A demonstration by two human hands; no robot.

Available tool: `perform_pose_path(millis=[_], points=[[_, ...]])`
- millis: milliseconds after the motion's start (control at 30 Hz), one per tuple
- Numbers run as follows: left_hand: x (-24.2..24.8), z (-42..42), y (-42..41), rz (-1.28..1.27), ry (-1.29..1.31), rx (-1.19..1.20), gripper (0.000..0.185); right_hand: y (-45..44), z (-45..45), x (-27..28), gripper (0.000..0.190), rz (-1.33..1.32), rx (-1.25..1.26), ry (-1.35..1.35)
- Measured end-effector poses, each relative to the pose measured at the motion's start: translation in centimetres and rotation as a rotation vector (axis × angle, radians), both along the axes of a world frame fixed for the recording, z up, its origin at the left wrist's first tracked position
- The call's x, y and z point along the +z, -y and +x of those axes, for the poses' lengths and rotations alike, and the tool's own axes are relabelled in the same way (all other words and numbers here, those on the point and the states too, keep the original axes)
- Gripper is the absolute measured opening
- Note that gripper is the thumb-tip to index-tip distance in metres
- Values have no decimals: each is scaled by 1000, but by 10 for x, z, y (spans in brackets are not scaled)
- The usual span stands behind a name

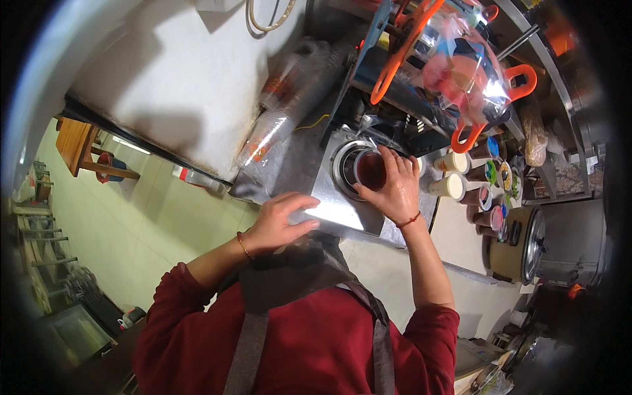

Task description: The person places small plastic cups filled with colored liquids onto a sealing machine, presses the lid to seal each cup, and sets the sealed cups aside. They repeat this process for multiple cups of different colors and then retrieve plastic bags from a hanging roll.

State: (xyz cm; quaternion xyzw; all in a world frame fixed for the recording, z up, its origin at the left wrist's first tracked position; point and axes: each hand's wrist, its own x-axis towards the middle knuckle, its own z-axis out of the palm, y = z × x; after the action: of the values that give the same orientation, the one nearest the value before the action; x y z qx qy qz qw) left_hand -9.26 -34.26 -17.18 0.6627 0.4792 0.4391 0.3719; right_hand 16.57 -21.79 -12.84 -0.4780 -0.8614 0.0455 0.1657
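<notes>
My right hand (395,190) is curled around the rim of a clear cup of dark red drink (371,173), thumb on the near side and fingers on the far side. The cup stands at a round metal ring (337,170) set in a shiny metal plate (328,197); whether it sits inside the ring or above it, I cannot tell. My left hand (281,219) hovers by the plate's near left edge, thumb and fingers apart, holding nothing. The plate seems to be part of a cup-sealing machine.
Stacked clear plastic cups (269,131) in a plastic sleeve lie left of the plate. Clear plastic pieces with orange loop handles (469,138) hang overhead. Cups with pale contents (447,187), several sealed cups (489,217) and a lidded cooker (511,242) stand at right.
</notes>
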Motion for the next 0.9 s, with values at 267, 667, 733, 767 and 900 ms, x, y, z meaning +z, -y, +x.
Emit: perform_pose_path(millis=[267,667,733,767,900], points=[[-2,6,-3,-35,-23,-26,33,1,-6,-32,96,-1,-43,35],[-8,21,-15,-47,-32,-67,34,12,-3,-56,102,13,-88,-82],[-7,24,-17,-36,-42,-81,32,13,-4,-60,103,5,-103,-79],[-7,25,-18,-49,-36,-88,32,13,-4,-62,102,2,-114,-84],[-6,29,-23,-59,-32,-109,33,14,-6,-69,100,-30,-141,-85]])
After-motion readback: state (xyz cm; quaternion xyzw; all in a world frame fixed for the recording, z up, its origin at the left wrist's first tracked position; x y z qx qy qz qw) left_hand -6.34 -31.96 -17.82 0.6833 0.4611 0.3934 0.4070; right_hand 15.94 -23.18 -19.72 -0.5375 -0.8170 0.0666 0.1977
